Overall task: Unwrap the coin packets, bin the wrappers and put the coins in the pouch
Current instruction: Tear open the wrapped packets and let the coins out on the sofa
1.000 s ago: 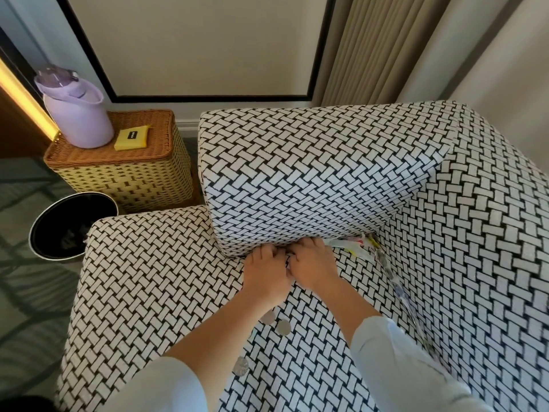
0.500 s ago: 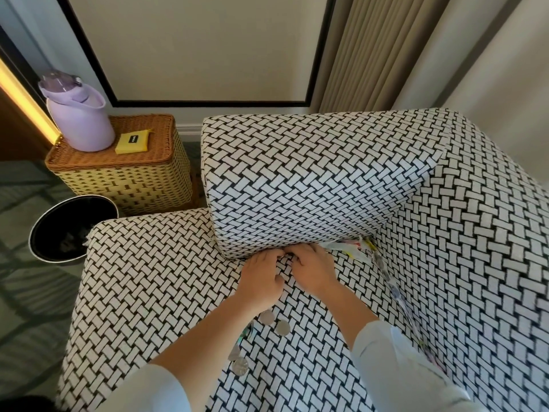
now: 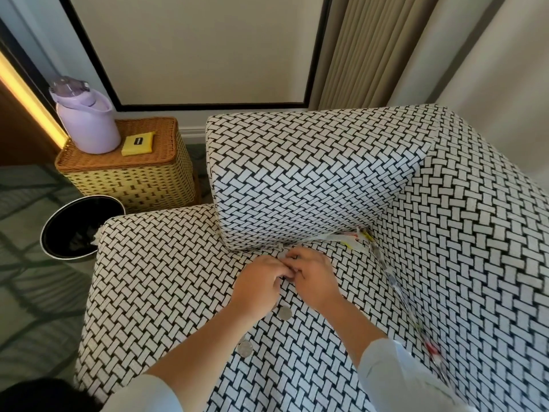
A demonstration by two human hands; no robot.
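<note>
Left hand [image 3: 261, 281] and right hand [image 3: 315, 281] meet on the seat [image 3: 166, 278], fingers curled tight, pinching a mostly hidden packet [image 3: 287, 277]; likely thin, slippery film round a hard coin; best torn at its edge

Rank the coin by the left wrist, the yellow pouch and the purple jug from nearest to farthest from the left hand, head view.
From the left hand:
1. Coin, on the seat beside the wrist.
2. Yellow pouch, on the wicker basket.
3. Purple jug, left of the pouch.
</note>
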